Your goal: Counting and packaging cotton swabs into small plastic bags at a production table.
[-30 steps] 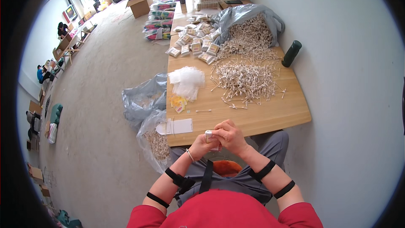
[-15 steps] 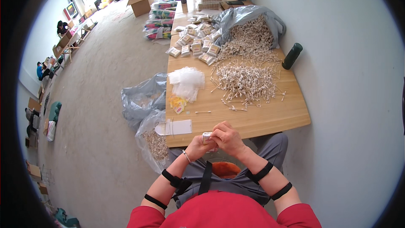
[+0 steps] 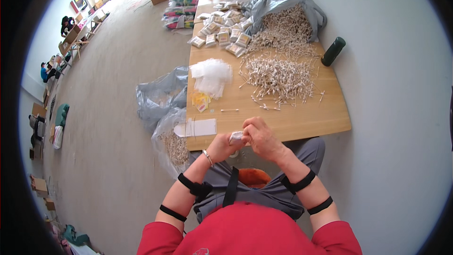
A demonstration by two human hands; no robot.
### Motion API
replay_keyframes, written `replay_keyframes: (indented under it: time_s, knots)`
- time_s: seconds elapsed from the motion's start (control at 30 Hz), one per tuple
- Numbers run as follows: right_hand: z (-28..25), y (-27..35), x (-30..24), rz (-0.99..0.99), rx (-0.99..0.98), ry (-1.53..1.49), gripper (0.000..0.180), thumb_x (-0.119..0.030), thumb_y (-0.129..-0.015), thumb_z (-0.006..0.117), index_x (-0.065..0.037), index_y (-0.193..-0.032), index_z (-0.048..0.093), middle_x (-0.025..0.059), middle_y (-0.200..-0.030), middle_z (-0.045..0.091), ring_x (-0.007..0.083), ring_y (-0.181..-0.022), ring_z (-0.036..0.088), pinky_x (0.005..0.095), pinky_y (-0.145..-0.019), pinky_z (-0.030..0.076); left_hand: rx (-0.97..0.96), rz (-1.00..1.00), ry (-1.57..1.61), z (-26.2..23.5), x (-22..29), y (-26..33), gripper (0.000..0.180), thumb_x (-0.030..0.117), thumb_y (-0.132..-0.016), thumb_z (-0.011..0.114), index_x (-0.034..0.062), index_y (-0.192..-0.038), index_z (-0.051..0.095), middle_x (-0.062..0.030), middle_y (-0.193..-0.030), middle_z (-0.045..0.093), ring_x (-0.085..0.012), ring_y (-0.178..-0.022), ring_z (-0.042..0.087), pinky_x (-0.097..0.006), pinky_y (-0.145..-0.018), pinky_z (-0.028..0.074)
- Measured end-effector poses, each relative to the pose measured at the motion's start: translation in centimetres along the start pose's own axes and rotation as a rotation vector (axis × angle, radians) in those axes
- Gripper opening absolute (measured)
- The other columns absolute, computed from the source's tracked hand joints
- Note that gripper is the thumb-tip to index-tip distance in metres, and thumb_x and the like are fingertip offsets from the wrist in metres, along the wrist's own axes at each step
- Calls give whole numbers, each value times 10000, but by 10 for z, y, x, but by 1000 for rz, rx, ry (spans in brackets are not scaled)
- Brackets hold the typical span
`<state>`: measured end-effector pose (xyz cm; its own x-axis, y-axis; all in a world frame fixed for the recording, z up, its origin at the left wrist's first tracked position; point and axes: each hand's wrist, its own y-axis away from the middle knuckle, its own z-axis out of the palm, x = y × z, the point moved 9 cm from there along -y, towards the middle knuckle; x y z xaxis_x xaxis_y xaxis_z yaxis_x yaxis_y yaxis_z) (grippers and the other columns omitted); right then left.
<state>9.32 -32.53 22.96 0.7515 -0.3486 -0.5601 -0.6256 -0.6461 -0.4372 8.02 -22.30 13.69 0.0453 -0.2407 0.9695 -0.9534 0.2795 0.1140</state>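
Note:
My left hand [image 3: 223, 146] is closed around a small white bundle of cotton swabs [image 3: 236, 136], held just past the table's near edge above my lap. The fingers of my right hand [image 3: 261, 137] are bent and pinched at the bundle's right end; their tips are partly hidden. Close beyond my hands, a white card [image 3: 205, 127] lies at the table's near left corner, and a single cotton swab [image 3: 230, 110] rests on the wood. Farther on is a loose heap of cotton swabs [image 3: 281, 78], with clear plastic bags [image 3: 210, 78] to its left.
Filled swab packets [image 3: 225, 30] lie beside a grey sack [image 3: 311, 12] spilling swabs on the wooden table [image 3: 302, 118]. A dark green bottle [image 3: 333, 51] stands by the wall. Yellow labels [image 3: 201, 101] lie near the bags. Swab-filled plastic sacks [image 3: 173, 146] sit left of the table.
The view has tilted, so the table sits higher in the picture. My right hand has shifted slightly right relative to my left, which still holds the bundle.

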Motion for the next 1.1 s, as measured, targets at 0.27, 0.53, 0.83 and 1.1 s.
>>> replay_keyframes:
  time_s: [0.27,0.53,0.83,1.1]
  knots:
    - [-14,11,42,287,4,-342,161,-88,-809,669,-22,-950,626,68,-925,612,187,-849,576,289,-742,470,-68,-12,220,4,5,3,204,30,-837,640,3,-1039,647,-29,-932,689,-78,-867,621,-235,-782,498]
    - [10,12,52,584,-180,-589,126,-117,-847,650,3,-876,678,10,-748,635,57,-683,537,228,-611,446,-139,39,106,12,9,3,227,74,-846,656,15,-1065,651,-40,-971,691,-85,-893,620,-248,-817,493]
    - [6,2,50,509,-211,-385,123,-118,-863,627,0,-835,641,-8,-697,596,58,-647,502,227,-585,419,-153,8,49,8,1,5,209,117,-861,655,40,-1055,667,-17,-936,697,-54,-854,599,-236,-772,492]
    - [-16,0,71,504,22,-622,236,-187,-852,674,21,-957,637,7,-704,584,74,-640,506,233,-579,424,-123,-66,226,5,-20,10,221,128,-850,652,34,-1051,653,-11,-932,687,-63,-860,604,-236,-775,484]
